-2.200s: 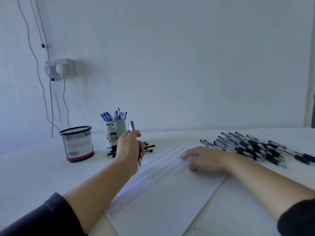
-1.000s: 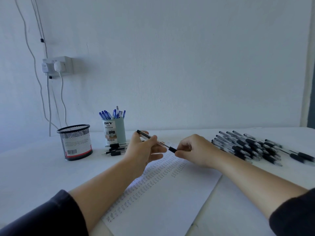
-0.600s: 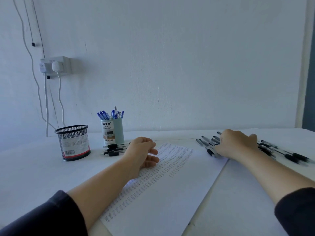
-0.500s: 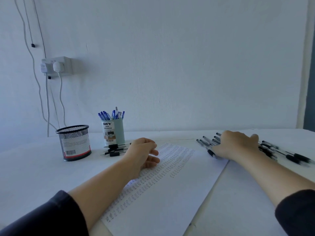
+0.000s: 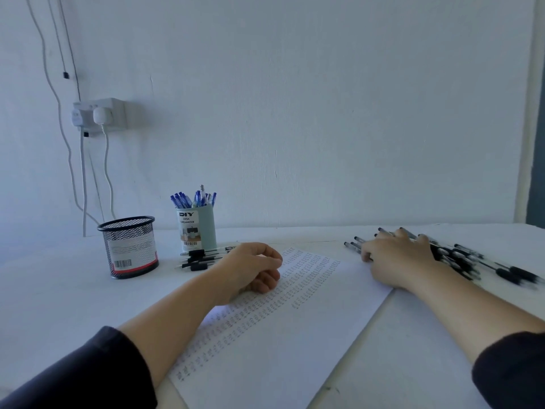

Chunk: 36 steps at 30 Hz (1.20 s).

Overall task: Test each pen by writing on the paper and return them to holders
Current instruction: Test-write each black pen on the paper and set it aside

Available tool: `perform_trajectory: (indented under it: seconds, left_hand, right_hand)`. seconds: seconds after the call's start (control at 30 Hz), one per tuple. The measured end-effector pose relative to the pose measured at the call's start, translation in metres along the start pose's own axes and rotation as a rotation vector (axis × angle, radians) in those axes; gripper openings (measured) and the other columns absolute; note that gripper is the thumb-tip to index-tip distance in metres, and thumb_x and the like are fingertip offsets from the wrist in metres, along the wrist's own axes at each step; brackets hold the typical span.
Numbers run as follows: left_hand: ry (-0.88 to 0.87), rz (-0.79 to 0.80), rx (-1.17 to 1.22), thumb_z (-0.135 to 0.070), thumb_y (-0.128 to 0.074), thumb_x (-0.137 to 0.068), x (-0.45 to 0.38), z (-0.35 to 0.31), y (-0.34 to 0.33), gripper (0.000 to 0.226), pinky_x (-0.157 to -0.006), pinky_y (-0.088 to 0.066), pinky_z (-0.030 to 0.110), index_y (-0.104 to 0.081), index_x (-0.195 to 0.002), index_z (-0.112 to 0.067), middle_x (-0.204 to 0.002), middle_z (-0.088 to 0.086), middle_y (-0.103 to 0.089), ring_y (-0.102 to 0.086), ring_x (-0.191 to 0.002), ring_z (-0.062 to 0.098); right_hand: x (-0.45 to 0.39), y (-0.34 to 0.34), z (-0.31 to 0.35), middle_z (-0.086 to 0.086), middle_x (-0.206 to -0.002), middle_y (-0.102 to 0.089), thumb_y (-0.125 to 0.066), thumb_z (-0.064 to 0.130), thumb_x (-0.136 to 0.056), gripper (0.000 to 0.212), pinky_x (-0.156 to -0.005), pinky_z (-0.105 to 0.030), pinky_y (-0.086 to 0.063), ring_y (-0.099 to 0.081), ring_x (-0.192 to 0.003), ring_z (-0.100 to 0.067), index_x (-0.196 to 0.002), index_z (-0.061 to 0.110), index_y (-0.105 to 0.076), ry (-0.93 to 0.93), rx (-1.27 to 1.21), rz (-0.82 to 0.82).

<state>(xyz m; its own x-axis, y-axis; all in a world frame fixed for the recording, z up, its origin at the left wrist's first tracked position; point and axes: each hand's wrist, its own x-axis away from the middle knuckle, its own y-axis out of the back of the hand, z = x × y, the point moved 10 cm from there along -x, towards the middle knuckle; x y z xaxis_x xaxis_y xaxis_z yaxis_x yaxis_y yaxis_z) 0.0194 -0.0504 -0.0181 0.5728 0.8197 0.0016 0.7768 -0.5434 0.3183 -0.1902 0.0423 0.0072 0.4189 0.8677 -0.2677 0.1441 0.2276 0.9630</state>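
Head view: left hand rests loosely curled, holding nothing, on the paper at the table's centre. Right hand lies spread on the pens near the right edge; whether it pinches one cannot be told. Two holders stand near the back-left.

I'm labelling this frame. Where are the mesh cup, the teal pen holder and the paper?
mesh cup [image 5: 129, 249]: head view, front wall.
teal pen holder [image 5: 197, 228]: head view, labelled front.
paper [image 5: 283, 349]: head view, blank lower part.

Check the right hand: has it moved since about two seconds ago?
Yes. The right hand went rightward off the paper onto the pile of black pens.
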Motion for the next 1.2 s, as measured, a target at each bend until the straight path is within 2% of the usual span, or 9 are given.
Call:
perform_trajectory:
  seconds: [0.23,0.43,0.57,0.6,0.67,0.77,0.93,1.07,1.2]
  left_hand:
    - [0.001,0.142,-0.074,-0.003,-0.057,-0.092,-0.004,0.003,0.012,0.008,-0.049,-0.048,0.018,-0.062,-0.099,-0.003,-0.074,0.009,-0.064,-0.056,-0.055,0.012]
    - [0.047,0.169,0.131,-0.01,-0.052,-0.096,-0.007,0.005,0.013,0.013,-0.045,-0.05,0.022,-0.061,-0.102,-0.002,-0.077,0.015,-0.064,-0.059,-0.055,0.017]
    - [-0.066,-0.052,0.269,-0.015,-0.051,-0.096,-0.012,-0.014,0.048,0.016,-0.045,-0.049,0.023,-0.062,-0.095,-0.003,-0.076,0.013,-0.063,-0.059,-0.054,0.017]
    - [-0.096,-0.174,0.142,-0.013,-0.054,-0.095,-0.015,-0.018,0.065,0.013,-0.046,-0.05,0.024,-0.062,-0.09,-0.004,-0.074,0.012,-0.063,-0.058,-0.054,0.018]
    - [-0.146,-0.436,-0.361,-0.005,-0.055,-0.09,-0.019,-0.032,0.095,0.014,-0.054,-0.053,0.031,-0.062,-0.079,-0.009,-0.071,0.008,-0.062,-0.057,-0.059,0.019]
    - [-0.181,-0.583,-0.808,0.004,-0.046,-0.083,-0.021,-0.04,0.1,0.024,-0.065,-0.049,0.03,-0.06,-0.074,-0.012,-0.073,0.0,-0.057,-0.053,-0.072,0.017]
    - [-0.174,-0.408,-1.018,0.004,-0.049,-0.082,-0.03,-0.011,0.077,0.02,-0.063,-0.039,0.014,-0.055,-0.075,-0.014,-0.079,-0.004,-0.055,-0.051,-0.075,0.011]
    - [-0.185,-0.376,-1.085,-0.004,-0.051,-0.083,-0.028,-0.011,0.076,0.014,-0.077,-0.052,0.026,-0.057,-0.08,-0.016,-0.081,-0.005,-0.057,-0.056,-0.08,0.014]
    - [-0.179,-0.321,-1.168,-0.007,-0.049,-0.092,-0.029,-0.004,0.072,0.013,-0.081,-0.048,0.025,-0.059,-0.097,-0.013,-0.095,-0.001,-0.058,-0.056,-0.088,0.016]
  right_hand:
    - [-0.002,-0.005,0.009,0.001,-0.13,-0.042,-0.031,0.016,-0.093,0.034,-0.108,-0.048,-0.019,-0.026,-0.133,-0.021,-0.119,0.025,-0.052,0.015,0.035,0.023]
    - [-0.005,-0.007,0.025,0.002,-0.135,-0.043,-0.028,0.026,-0.097,0.032,-0.11,-0.051,-0.017,-0.028,-0.131,-0.02,-0.124,0.025,-0.044,0.111,-0.01,0.016]
    - [0.002,-0.008,0.062,0.007,-0.149,-0.034,-0.039,0.048,-0.094,0.048,-0.116,-0.045,-0.011,-0.019,-0.141,-0.015,-0.139,0.029,-0.038,0.302,-0.127,0.099]
    - [0.005,-0.01,0.07,0.007,-0.149,-0.035,-0.041,0.052,-0.093,0.052,-0.116,-0.043,-0.014,-0.02,-0.14,-0.016,-0.139,0.029,-0.039,0.339,-0.129,0.125]
    - [0.01,-0.014,0.083,0.005,-0.148,-0.038,-0.042,0.058,-0.09,0.056,-0.114,-0.041,-0.02,-0.025,-0.138,-0.018,-0.139,0.03,-0.04,0.383,-0.11,0.177]
    - [0.013,-0.017,0.087,0.003,-0.147,-0.039,-0.041,0.06,-0.091,0.058,-0.113,-0.041,-0.022,-0.025,-0.138,-0.019,-0.14,0.03,-0.038,0.382,-0.129,0.22]
    - [0.012,-0.017,0.08,0.004,-0.15,-0.035,-0.041,0.056,-0.093,0.056,-0.116,-0.038,-0.019,-0.021,-0.141,-0.016,-0.143,0.032,-0.036,0.365,-0.219,0.218]
    - [0.012,-0.019,0.079,0.006,-0.15,-0.035,-0.04,0.055,-0.094,0.056,-0.116,-0.039,-0.019,-0.022,-0.141,-0.016,-0.143,0.031,-0.036,0.354,-0.204,0.215]
    - [0.013,-0.019,0.079,0.006,-0.151,-0.035,-0.04,0.054,-0.094,0.055,-0.116,-0.038,-0.019,-0.022,-0.141,-0.016,-0.144,0.031,-0.035,0.349,-0.202,0.216]
